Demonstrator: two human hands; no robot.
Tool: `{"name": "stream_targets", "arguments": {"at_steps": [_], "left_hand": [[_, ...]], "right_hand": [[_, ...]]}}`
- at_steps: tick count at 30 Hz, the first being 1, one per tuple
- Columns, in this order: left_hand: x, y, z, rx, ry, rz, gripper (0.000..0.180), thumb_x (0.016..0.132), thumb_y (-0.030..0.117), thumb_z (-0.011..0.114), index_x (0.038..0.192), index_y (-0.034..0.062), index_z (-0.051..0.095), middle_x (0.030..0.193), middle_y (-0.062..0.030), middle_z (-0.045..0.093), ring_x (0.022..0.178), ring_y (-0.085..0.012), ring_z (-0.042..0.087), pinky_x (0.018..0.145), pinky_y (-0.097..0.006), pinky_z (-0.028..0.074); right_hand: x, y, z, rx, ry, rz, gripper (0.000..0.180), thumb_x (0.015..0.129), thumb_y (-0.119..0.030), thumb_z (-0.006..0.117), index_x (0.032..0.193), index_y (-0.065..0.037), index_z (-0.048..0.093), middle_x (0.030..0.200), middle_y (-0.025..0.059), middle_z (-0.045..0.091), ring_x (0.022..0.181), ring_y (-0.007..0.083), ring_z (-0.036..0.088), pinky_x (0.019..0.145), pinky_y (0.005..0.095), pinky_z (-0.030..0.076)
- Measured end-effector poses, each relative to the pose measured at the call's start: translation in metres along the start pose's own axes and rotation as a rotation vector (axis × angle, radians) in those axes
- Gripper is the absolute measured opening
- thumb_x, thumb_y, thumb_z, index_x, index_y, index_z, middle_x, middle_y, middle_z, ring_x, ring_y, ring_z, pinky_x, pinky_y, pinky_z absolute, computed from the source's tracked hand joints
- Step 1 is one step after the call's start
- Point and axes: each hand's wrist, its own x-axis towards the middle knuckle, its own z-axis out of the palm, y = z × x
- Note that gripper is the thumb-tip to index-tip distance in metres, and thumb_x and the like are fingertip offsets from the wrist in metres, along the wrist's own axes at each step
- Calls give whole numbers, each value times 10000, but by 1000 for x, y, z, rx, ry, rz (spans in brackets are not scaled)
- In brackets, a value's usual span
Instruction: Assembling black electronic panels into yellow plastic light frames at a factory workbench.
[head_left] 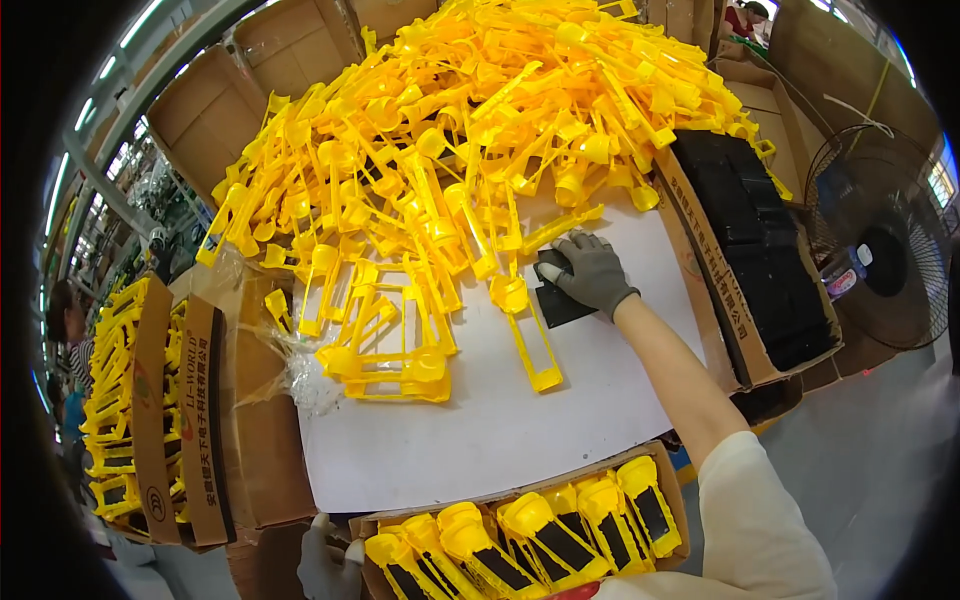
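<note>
My right hand (592, 272), in a grey glove, is over a flat black rectangular panel (563, 306) on the white tabletop. Its fingers and thumb are closed on the panel's upper part, hiding some of it. Just left of that panel lies a yellow plastic frame (530, 345) with a rounded cup at one end. My left hand (328, 562), gloved too, is low at the near left corner of a cardboard box (672, 500). Its thumb and a finger show apart, with nothing visible between them. Yellow frames (545, 525) fitted with black panels stand in that box.
A large heap of yellow frames (450, 130) covers the far table. At right stand a carton of stacked black panels (745, 235) and a fan (880, 250). Another carton (150, 400) of frames is at left, beside clear plastic wrap (312, 375). The white tabletop (480, 440) lies between.
</note>
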Motion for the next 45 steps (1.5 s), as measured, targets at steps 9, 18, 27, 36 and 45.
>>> {"name": "stream_targets", "arguments": {"at_steps": [9, 18, 27, 36, 45], "left_hand": [[43, 43, -2, -113, 89, 71, 442, 789, 30, 690, 1210, -20, 566, 1032, -89, 637, 770, -134, 585, 672, -256, 487], [170, 171, 85, -67, -125, 629, 311, 878, 323, 645, 974, 32, 699, 899, -136, 691, 723, -246, 670, 651, -341, 521], [233, 265, 206, 439, -34, 421, 813, 824, 693, 497, 1117, -61, 576, 884, -227, 688, 793, -358, 679, 699, -429, 528], [208, 223, 157, 501, -294, 550, 932, 766, 428, 686, 1437, -31, 230, 908, -238, 680, 774, -381, 678, 686, -449, 532], [181, 178, 115, 433, -281, 418, 806, 747, 490, 727, 1345, 17, 465, 861, -205, 687, 777, -376, 671, 716, -436, 525]], "right_hand": [[-84, -34, -52, 259, -59, -105, 407, 805, -402, 664, 1101, -123, 635, 1197, 143, 553, 1187, 315, 472, 1058, 451, 321], [-135, -42, -100, 228, -36, 53, 454, 831, -328, 675, 1207, -89, 589, 1232, 174, 522, 1170, 375, 490, 981, 443, 420], [-134, -52, -127, 57, -170, 24, 363, 743, -248, 741, 1072, -138, 634, 1055, 71, 595, 937, 253, 589, 774, 392, 496], [-109, -51, -140, 87, -548, -242, 297, 729, -237, 753, 975, -111, 645, 998, 74, 605, 890, 266, 638, 737, 387, 521], [-105, -45, -142, 156, -587, -301, 239, 760, -271, 731, 932, -120, 663, 933, 65, 637, 820, 267, 657, 703, 380, 523]]}}
